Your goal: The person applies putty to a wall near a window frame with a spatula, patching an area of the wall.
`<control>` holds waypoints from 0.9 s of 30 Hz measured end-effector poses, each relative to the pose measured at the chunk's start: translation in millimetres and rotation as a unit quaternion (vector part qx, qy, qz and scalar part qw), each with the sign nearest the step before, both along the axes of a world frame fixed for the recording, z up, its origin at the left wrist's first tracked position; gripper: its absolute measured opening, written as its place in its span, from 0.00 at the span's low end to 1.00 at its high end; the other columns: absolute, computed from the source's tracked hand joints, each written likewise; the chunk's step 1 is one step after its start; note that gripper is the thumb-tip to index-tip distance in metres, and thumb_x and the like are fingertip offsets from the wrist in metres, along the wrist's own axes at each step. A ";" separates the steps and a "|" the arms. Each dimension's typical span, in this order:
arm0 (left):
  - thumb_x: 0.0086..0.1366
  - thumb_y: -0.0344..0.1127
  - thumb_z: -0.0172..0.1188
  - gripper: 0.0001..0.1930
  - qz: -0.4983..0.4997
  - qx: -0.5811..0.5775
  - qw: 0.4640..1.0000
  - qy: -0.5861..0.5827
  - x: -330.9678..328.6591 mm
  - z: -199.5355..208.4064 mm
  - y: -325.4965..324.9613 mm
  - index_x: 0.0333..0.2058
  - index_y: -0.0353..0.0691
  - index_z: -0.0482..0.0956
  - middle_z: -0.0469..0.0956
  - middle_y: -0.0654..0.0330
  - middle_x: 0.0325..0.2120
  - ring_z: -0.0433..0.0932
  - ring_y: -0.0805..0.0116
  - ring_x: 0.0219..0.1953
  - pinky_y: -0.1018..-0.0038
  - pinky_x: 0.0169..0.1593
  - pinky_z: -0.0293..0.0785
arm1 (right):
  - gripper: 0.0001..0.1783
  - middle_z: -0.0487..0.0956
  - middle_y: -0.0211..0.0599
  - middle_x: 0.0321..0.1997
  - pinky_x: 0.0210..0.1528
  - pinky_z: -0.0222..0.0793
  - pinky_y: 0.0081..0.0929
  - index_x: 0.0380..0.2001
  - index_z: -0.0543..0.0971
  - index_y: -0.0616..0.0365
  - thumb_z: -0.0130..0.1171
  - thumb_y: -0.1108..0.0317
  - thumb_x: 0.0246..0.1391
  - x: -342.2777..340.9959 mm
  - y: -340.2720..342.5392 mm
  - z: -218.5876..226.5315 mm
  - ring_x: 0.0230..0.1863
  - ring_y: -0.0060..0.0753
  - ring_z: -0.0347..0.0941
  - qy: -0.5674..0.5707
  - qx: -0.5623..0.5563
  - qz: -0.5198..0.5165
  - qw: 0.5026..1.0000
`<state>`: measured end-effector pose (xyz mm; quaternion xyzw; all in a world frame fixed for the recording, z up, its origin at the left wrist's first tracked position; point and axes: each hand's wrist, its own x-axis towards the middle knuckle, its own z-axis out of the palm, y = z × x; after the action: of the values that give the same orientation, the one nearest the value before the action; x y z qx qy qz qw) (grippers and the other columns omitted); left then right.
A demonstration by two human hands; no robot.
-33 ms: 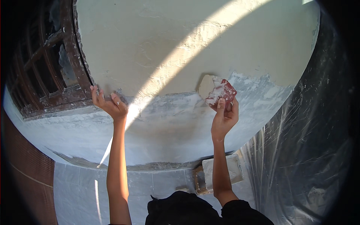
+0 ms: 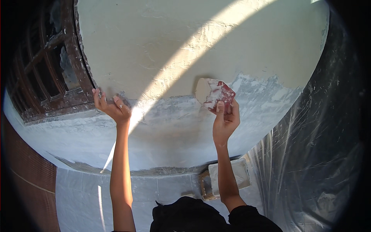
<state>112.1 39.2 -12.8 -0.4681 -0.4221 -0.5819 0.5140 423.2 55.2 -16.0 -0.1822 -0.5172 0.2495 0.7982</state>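
My right hand (image 2: 225, 118) grips a red plaster spreader (image 2: 228, 94), its thumb on the near side. White plaster smears the spreader, and a thick cream lump covers its left edge, against the wall or very close to it. The wall (image 2: 162, 50) has a cream plaster coat above and a bare grey-white band below; the spreader is at the line between them. My left hand (image 2: 114, 108) is raised by the lower corner of the window frame, fingers apart and holding nothing. Bits of plaster cling to its fingertips; whether they touch the wall, I cannot tell.
A brown wooden window (image 2: 50, 73) with dark panes stands at the left. Clear plastic sheeting (image 2: 309, 154) hangs at the right. On the grey tiled floor (image 2: 147, 189) below sits a plaster-smeared tray (image 2: 241, 174). A bright strip of sunlight crosses the wall.
My right hand has shifted a little to the left along the wall with the spreader. My left hand has stayed almost where it was.
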 end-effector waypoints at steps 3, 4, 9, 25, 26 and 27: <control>0.67 0.32 0.41 0.23 -0.022 0.007 1.000 0.000 2.3 -1.6 5.6 0.59 0.34 0.52 0.50 0.41 0.59 0.50 0.41 0.65 0.46 0.64 0.51 | 0.15 0.81 0.37 0.39 0.40 0.73 0.17 0.49 0.74 0.70 0.57 0.75 0.59 -41.4 -3.3 -13.1 0.39 0.19 0.75 -0.082 0.010 0.011 0.997; 0.67 0.32 0.41 0.23 -0.028 0.007 1.000 -0.002 1.0 -4.9 7.9 0.59 0.34 0.52 0.50 0.41 0.59 0.50 0.41 0.65 0.46 0.64 0.51 | 0.15 0.80 0.37 0.38 0.40 0.70 0.15 0.49 0.73 0.71 0.58 0.77 0.59 -51.0 -4.3 -15.6 0.39 0.17 0.74 -0.104 -0.012 0.013 0.994; 0.66 0.32 0.41 0.23 -0.016 0.009 1.000 -0.001 1.0 -1.5 2.6 0.58 0.34 0.52 0.51 0.40 0.59 0.51 0.41 0.64 0.45 0.63 0.51 | 0.15 0.80 0.39 0.39 0.38 0.75 0.19 0.50 0.73 0.70 0.55 0.76 0.61 -12.2 18.6 -19.2 0.39 0.20 0.75 -0.010 -0.014 -0.050 0.999; 0.66 0.31 0.41 0.23 -0.023 0.010 1.000 -0.008 -1.7 -4.1 3.9 0.58 0.33 0.52 0.50 0.41 0.59 0.51 0.42 0.65 0.46 0.64 0.52 | 0.15 0.79 0.36 0.40 0.42 0.75 0.21 0.49 0.73 0.67 0.57 0.72 0.61 60.1 39.7 14.5 0.42 0.20 0.74 -0.041 -0.040 0.059 0.997; 0.65 0.31 0.41 0.23 -0.010 0.009 1.000 -0.004 -4.3 -0.5 -1.6 0.58 0.33 0.52 0.50 0.41 0.59 0.51 0.42 0.65 0.46 0.64 0.52 | 0.15 0.79 0.35 0.41 0.42 0.73 0.19 0.49 0.73 0.67 0.58 0.72 0.60 55.3 38.1 15.9 0.42 0.20 0.74 -0.069 -0.036 0.081 0.994; 0.65 0.31 0.41 0.23 -0.008 0.009 1.000 -0.003 -0.4 -0.4 1.3 0.58 0.33 0.52 0.50 0.41 0.59 0.51 0.42 0.65 0.46 0.64 0.52 | 0.15 0.79 0.33 0.40 0.41 0.71 0.17 0.49 0.74 0.68 0.58 0.74 0.60 55.1 38.5 18.3 0.41 0.18 0.73 -0.132 -0.026 0.040 0.990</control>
<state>111.7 40.5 -13.1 -0.4656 -0.4147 -0.5908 0.5121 478.3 93.7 2.4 -0.2130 -0.6180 0.2685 0.7076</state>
